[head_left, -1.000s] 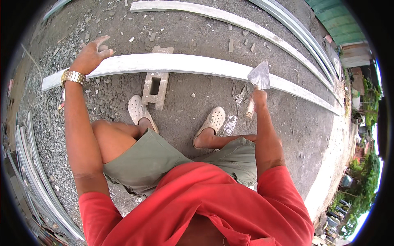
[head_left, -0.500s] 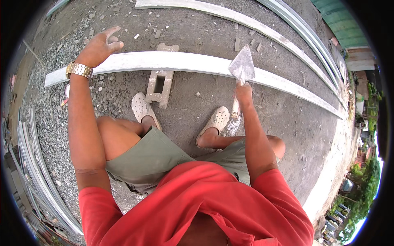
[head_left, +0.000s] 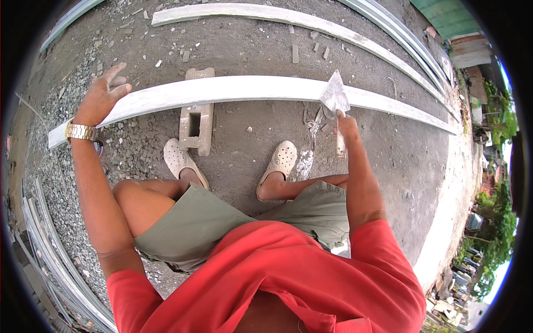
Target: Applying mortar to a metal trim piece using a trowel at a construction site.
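Note:
A long white-coated bar [head_left: 244, 89] runs across in front of me, resting over a grey hollow concrete block [head_left: 195, 129]. In my right hand [head_left: 348, 126] is a pointed trowel [head_left: 335, 95], gripped by its handle; the whitish blade overlaps the bar right of the middle. I cannot tell whether the blade touches it. Toward the bar's left end is my left hand [head_left: 101, 95], a gold watch at its wrist. Its fingers are stretched out and apart, with nothing in them. Whether this hand touches the bar is unclear.
Beyond lies another whitish bar [head_left: 277, 18], with metal lengths [head_left: 397, 36] farther back. More metal strips [head_left: 55, 250] lie at the left on gravel. My feet in pale clogs [head_left: 284, 157] stand behind the bar. White splatter [head_left: 305, 161] marks the ground near the right foot.
The view has shifted a little. My right hand has moved the trowel slightly rightward along the bar. My left hand stays near the left end, fingers still spread.

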